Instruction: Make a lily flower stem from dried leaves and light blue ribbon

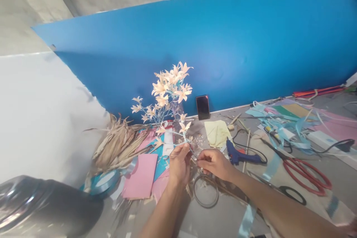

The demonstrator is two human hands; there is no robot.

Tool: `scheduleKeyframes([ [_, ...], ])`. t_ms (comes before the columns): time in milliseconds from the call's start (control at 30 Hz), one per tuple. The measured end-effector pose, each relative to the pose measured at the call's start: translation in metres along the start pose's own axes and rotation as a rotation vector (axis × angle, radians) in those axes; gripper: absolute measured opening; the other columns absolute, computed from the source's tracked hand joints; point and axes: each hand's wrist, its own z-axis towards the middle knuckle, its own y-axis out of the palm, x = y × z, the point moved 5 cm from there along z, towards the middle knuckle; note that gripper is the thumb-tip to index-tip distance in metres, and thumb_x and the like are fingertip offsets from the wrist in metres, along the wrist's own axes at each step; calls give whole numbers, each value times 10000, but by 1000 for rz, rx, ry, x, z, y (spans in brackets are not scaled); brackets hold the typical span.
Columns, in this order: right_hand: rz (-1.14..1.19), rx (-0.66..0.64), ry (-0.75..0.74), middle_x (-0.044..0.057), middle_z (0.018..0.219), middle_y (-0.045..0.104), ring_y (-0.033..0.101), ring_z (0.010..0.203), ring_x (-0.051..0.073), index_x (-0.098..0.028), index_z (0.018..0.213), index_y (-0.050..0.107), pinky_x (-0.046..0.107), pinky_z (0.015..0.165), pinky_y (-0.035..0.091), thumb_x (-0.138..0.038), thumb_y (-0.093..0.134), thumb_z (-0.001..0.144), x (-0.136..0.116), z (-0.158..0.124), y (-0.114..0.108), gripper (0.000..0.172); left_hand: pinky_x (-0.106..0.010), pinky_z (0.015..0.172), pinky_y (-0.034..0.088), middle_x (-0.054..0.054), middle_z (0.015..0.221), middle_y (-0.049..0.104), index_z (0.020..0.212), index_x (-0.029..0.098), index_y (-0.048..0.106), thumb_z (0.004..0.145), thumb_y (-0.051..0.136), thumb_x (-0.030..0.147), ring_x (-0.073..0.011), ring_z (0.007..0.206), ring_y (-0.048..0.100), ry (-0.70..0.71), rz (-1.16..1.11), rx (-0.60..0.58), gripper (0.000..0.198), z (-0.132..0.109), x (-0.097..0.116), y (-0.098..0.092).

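My left hand point(179, 163) is closed in a pinch around the stem of a small spray of pale peach artificial flowers point(184, 128). Its blossoms stick up and out to the left above my fingertips. On the lower end of the same stem, my right hand point(216, 164) has its thumb and fingers pressed together; the exact grip is partly hidden. Behind the spray, a fuller bunch of matching flowers point(167, 85) stands in a clear vase point(177, 108) against the blue board. A wire ring point(205, 205) lies below my right hand.
A blue glue gun point(237, 153), red-handled scissors point(304, 171) and black-handled scissors point(292, 195) lie to the right. Dried husks point(119, 137), pink paper point(140, 176) and a blue ribbon roll point(105, 182) lie left. A phone point(202, 107) leans on the blue board point(237, 44).
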Motion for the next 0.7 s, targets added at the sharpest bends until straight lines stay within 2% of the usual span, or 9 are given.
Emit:
scheduleKeyframes([
  [233,61,-4,-28,-48,483,566,540,421,108,-179,657,616,206,443,437,-301,665,761,0,-2,2,167,-214,586,405,10,627,585,630,145,642,716,782,290,-96,600,522,-22,-16,-103,219,0,-7,2],
  [400,91,-13,6,-20,558,622,554,436,103,-166,661,615,204,438,442,-353,678,758,2,-2,3,220,-212,570,423,13,625,582,627,147,628,700,793,296,-96,590,528,-25,-28,-104,234,-1,-6,5],
  [567,134,2,0,-38,508,585,520,422,98,-178,657,604,212,452,439,-380,677,768,0,0,-1,242,-217,524,432,2,709,627,807,158,688,731,770,342,-100,575,541,-53,-2,-128,215,-5,-10,8],
  [700,138,64,-2,-39,494,576,529,438,112,-183,676,612,224,466,444,-396,708,755,2,4,-8,247,-284,713,509,-69,891,718,965,158,724,785,714,390,-167,766,642,38,149,-120,294,-9,-12,6],
])
